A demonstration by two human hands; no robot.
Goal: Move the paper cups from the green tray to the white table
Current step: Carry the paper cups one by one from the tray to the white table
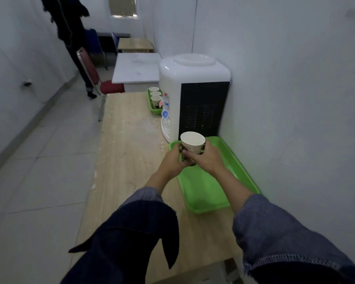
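Note:
A white paper cup [192, 142] with a dark print stands upright over the far end of the near green tray [205, 189]. My left hand [173, 159] and my right hand [205, 158] both wrap their fingers round its lower half. The rest of this tray looks bare. Farther along the wooden table [127, 140], a second green tray [152, 107] holds three more paper cups [155, 97] in a row. The white table [137, 67] stands beyond the wooden one.
A white water dispenser [193, 95] stands against the right wall between the two trays. A red chair [103, 83] sits left of the white table. A person in dark clothes [74, 37] stands at the far left. Another wooden table [135, 44] lies at the back.

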